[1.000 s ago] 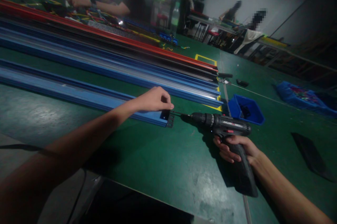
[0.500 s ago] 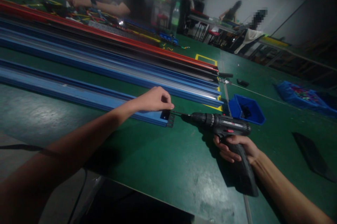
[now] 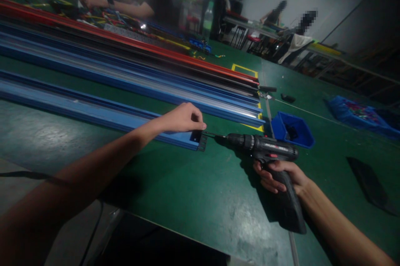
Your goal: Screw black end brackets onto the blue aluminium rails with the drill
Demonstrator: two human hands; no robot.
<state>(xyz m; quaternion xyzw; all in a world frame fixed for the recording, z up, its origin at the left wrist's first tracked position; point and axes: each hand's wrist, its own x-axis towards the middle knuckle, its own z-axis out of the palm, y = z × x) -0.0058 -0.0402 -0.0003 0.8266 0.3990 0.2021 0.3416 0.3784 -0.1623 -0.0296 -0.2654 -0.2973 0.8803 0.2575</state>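
My right hand [image 3: 281,176] is wrapped round the grip of a black cordless drill [image 3: 268,148], which lies level above the green table, its long thin bit pointing left. The bit's tip meets a black end cap [image 3: 202,142] on the right end of a blue metal rail [image 3: 179,137]. Over that end sits my left hand [image 3: 184,118], fingers curled and thumb closed at the cap's upper corner; the fingertips are partly hidden. Any screw at the tip is too small to make out.
Behind lie more blue rails [image 3: 187,95], black rails and a red rail [image 3: 175,55]. A blue bin [image 3: 293,130] with dark parts stands beyond the drill. Further right are blue trays [image 3: 359,111] and a flat black object [image 3: 371,186]. A co-worker's arm [image 3: 131,9] is at the back left.
Almost nothing differs. Both hands, the drill and the rail keep their places, with the bit still at the end cap.
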